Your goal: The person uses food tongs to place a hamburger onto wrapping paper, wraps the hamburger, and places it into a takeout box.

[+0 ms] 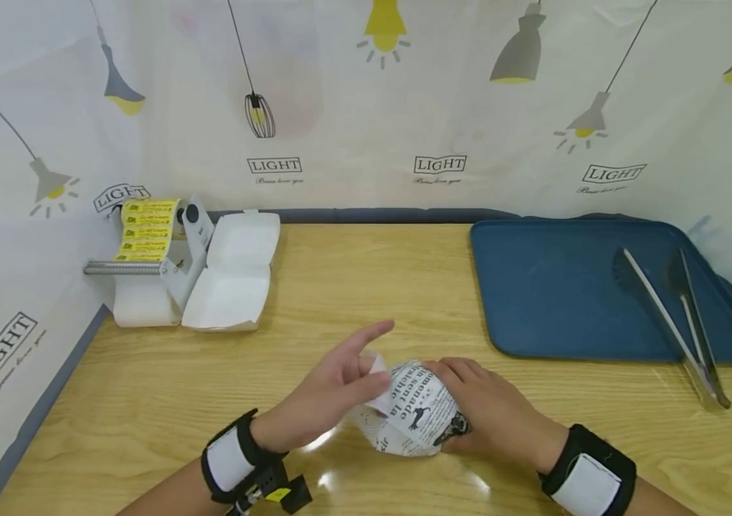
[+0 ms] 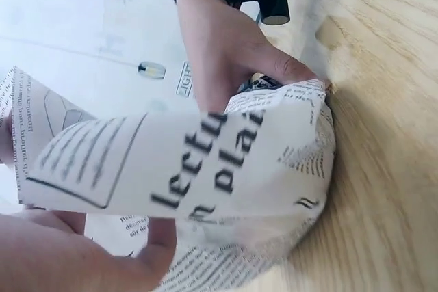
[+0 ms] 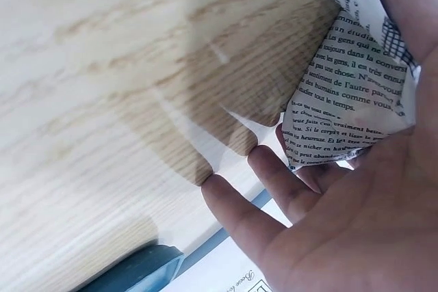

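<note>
On the table, near its front, lies a bundle wrapped in white paper (image 1: pixel 414 419) printed with black newspaper-style text; what is inside is hidden. My left hand (image 1: pixel 346 380) pinches a loose flap of the wrapping paper (image 2: pixel 185 162) between thumb and bent fingers, its index finger pointing out straight. From the other side, my right hand (image 1: pixel 501 408) holds the bundle's right end, with the thumb near me and the fingers on the far side. In the right wrist view, folded paper (image 3: pixel 349 94) sits between thumb and fingers, some fingertips touching the wood.
A label dispenser (image 1: pixel 194 251) with a roll of yellow labels (image 1: pixel 146 229) stands at the back left. Beside it is an open white box (image 1: pixel 236 272). At the back right, metal tongs (image 1: pixel 669 322) lie across a blue tray (image 1: pixel 553 287), their joined end overhanging its front edge.
</note>
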